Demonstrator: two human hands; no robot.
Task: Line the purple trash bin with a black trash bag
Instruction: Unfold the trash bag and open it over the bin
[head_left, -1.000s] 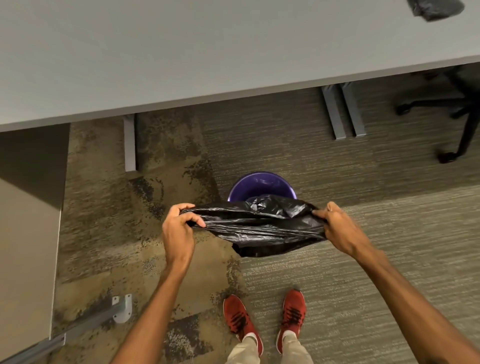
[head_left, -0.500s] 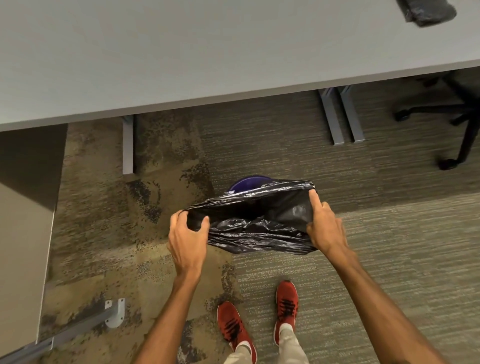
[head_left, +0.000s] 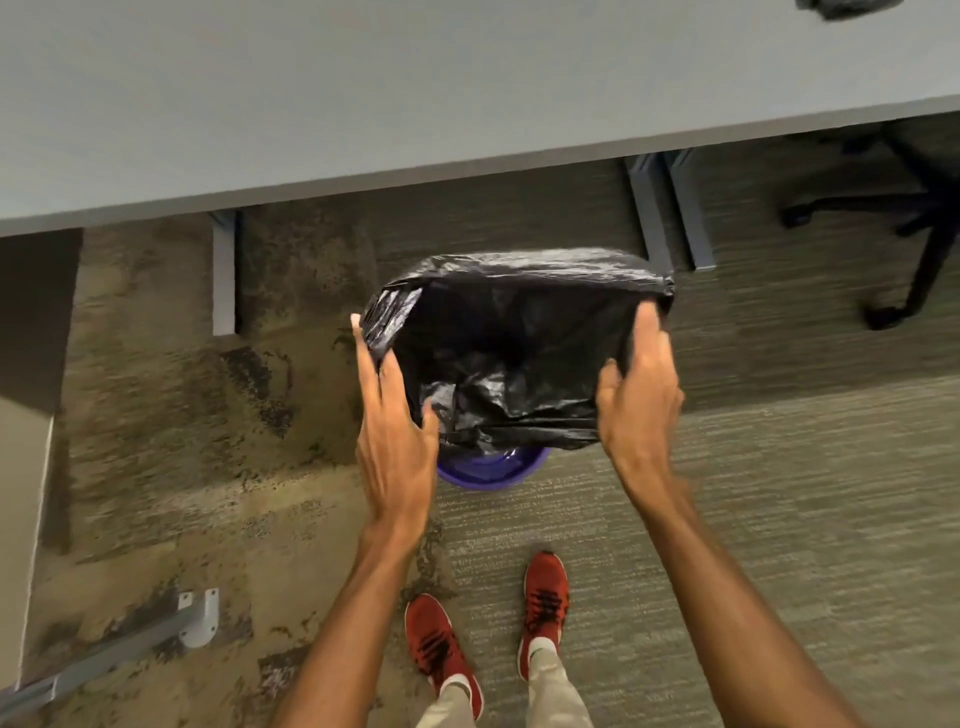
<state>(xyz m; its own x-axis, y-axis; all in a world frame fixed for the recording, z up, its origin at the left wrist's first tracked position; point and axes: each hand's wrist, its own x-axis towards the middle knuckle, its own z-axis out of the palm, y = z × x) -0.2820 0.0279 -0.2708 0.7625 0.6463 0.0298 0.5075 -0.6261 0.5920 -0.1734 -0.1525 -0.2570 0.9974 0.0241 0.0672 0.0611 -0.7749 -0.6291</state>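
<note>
Patchy carpet (head_left: 171, 426) beneath grey desk (head_left: 415, 88)

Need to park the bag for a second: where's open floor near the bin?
Open carpet right of the purple bin, between the right hand and the chair base. Bare floor left too, before the desk leg. Crowded spots: over the bin, where the black bag hangs, and by the red shoes.

The black trash bag (head_left: 519, 332) covers nearly all of the purple trash bin (head_left: 493, 470); only a sliver of rim shows below it. Both hands' fingers (head_left: 376, 364) are motion-blurred where they meet the bag. Far beyond the bag, a dark object (head_left: 844, 6) (identity unclear) is cut by the top edge.
</note>
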